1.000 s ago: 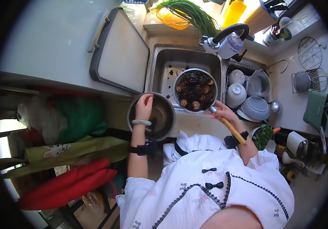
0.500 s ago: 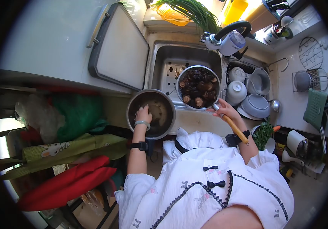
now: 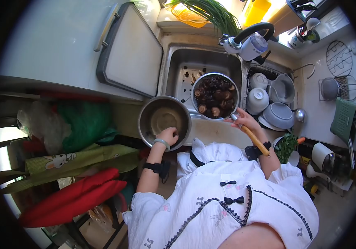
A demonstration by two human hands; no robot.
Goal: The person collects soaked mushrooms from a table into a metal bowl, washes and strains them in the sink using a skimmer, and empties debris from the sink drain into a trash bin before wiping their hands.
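My right hand is closed round the wooden handle of a round metal strainer, held level over the sink's front right corner. Dark soaked mushrooms fill it, some with pale stems showing. Over the near right side of a steel bowl, my left hand has its fingers curled together; whatever they hold, if anything, is hidden. Cloudy brownish water stands in the bowl, which sits at the counter's front edge, left of the strainer.
Dark scraps lie in the steel sink. The faucet arches over its back right corner. A rack to the right holds white bowls and a grey bowl. A cutting board is at the left.
My left hand has come up out of the bowl's water and back toward me, to the near right rim, fingers now curled. The right hand and strainer stay almost still.
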